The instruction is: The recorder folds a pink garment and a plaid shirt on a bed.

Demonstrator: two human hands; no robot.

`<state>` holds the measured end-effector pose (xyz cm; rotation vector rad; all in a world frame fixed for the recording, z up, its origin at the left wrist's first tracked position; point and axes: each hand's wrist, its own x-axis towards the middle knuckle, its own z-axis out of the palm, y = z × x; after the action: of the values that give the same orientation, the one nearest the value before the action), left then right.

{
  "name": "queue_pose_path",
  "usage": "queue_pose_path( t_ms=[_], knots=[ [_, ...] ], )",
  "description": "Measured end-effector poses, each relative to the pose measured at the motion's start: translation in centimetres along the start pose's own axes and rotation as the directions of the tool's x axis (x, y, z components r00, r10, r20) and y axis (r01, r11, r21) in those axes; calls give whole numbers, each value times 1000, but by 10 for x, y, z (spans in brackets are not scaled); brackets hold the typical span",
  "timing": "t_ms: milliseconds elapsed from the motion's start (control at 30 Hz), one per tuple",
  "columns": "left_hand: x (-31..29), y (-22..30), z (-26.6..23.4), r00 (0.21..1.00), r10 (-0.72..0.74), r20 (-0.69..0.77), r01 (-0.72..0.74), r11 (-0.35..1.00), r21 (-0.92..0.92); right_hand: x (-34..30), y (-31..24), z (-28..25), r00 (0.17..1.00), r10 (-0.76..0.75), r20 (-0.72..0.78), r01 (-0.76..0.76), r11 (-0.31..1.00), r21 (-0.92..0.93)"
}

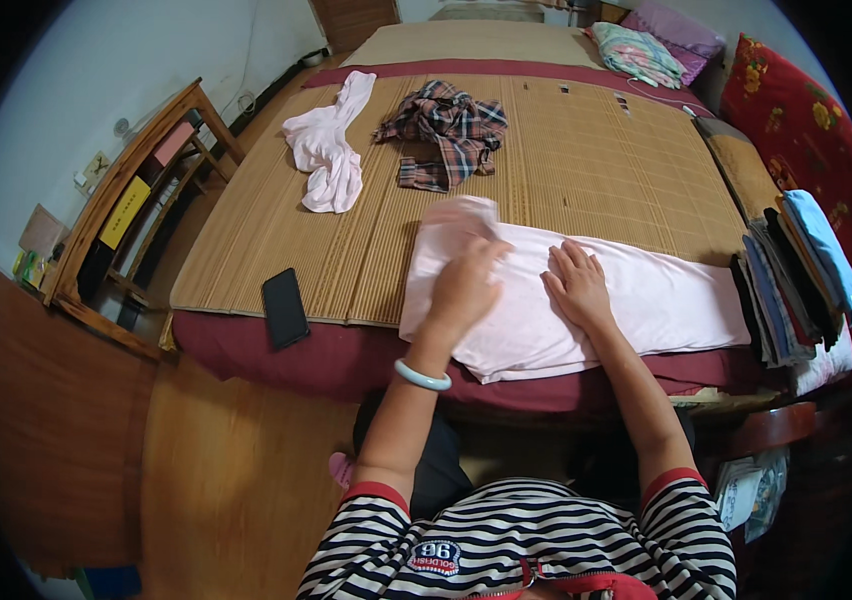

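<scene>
A pale pink garment (646, 290), laid out long and flat, spreads across the near side of the bed. My right hand (578, 280) lies palm down on its middle, fingers stretched out. At the garment's left end, my left hand (469, 288) hovers over or touches the cloth, thumb apart from the fingers and slightly blurred. Just beyond its fingertips, a raised, bunched flap of the pink cloth (461, 213) stands up, also blurred. A pale blue-green bangle (422, 376) circles my left wrist.
Farther back on the woven mat (276, 230) lie a crumpled pink garment (328, 145) and a plaid shirt (446, 130). A black phone (285, 308) rests near the left front edge. Folded clothes (796, 275) stand at the right, before a red cushion (796, 130).
</scene>
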<state>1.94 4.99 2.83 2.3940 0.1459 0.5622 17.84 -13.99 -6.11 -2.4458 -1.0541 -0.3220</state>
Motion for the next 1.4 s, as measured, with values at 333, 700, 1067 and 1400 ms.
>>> queue_pose_path(
  t_ms=[333,700,1067,1400],
  knots=[
    [-34,8,53,954,259,153,-275,956,99,3,-3,-3,1000,5,12,-5,998,58],
    [-33,6,63,975,185,120,-208,955,214,90,-20,14,993,116,-19,-93,879,467],
    [-36,3,62,971,239,-2,-235,958,163,135,-87,47,971,-78,227,13,961,276],
    [-38,4,65,973,217,75,-226,962,155,173,-93,39,721,-27,692,-397,803,445]
  ],
)
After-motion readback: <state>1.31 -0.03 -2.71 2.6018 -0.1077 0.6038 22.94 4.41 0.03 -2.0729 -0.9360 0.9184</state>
